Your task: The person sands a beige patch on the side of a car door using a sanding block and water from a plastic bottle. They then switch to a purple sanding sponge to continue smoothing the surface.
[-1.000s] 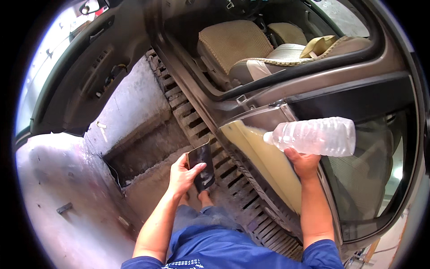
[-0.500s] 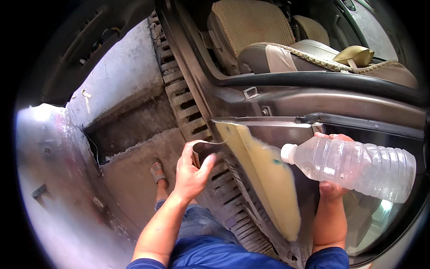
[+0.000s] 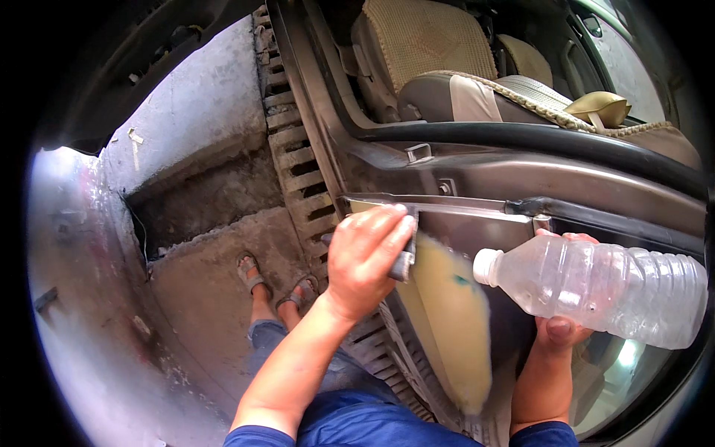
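Observation:
My left hand (image 3: 361, 257) is closed around a dark, folded sheet of sandpaper (image 3: 403, 267), whose edge shows past my fingertips. It lies over the upper part of a smooth, cream-yellow filler patch (image 3: 454, 328) on the brown car door panel (image 3: 477, 237). Whether the paper presses on the patch cannot be made out under my hand. A small green spot marks the filler near its right edge. My right hand (image 3: 562, 329) grips a clear ribbed plastic bottle (image 3: 596, 287) from below. The bottle lies nearly level, its white cap (image 3: 487, 267) pointing at the patch.
Beyond the door is the car's open doorway, with a beige covered seat (image 3: 428, 37) and a door striker (image 3: 418, 153). A slotted drain grating (image 3: 302, 167) runs along the floor beside a sunken channel (image 3: 208, 186). Another car panel (image 3: 82, 298) curves up at left.
My left hand has moved right, from beside the panel onto the filler, the sheet now folded down under its fingers. The bottle has shifted slightly right and down. A second sandalled foot now shows.

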The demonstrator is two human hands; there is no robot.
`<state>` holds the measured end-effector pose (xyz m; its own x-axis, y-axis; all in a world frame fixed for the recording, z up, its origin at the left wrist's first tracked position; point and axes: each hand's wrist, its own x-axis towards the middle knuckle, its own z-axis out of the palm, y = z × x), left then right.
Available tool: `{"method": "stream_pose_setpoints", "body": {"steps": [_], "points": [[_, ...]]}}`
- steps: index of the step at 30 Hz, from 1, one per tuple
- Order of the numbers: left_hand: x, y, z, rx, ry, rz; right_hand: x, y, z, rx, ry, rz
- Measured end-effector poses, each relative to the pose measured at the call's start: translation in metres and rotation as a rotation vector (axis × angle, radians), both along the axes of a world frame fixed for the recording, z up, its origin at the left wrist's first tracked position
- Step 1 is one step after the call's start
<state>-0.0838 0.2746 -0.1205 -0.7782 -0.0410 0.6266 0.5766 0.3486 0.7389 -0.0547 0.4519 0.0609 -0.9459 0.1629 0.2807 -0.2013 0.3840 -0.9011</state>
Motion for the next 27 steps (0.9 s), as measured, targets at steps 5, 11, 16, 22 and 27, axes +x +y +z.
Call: {"method": "stream_pose_setpoints", "body": {"steps": [5, 11, 16, 22, 27], "points": [[0.0, 0.012, 0.001, -0.045, -0.025, 0.032, 0.001, 0.006, -0.002, 0.209, 0.011, 0.027], [0.003, 0.01, -0.013, -0.078, -0.101, 0.04, 0.002, 0.005, 0.0, 0.049, -0.002, 0.0], [0.008, 0.025, 0.007, -0.026, -0.136, 0.001, 0.004, 0.005, -0.001, -0.011, -0.007, -0.036], [0.005, 0.012, -0.006, -0.07, -0.141, 0.002, 0.002, 0.003, -0.001, -0.038, -0.001, 0.012], [0.002, 0.018, 0.009, -0.081, -0.14, -0.046, -0.003, 0.006, -0.001, 0.266, 0.017, 0.011]]}}
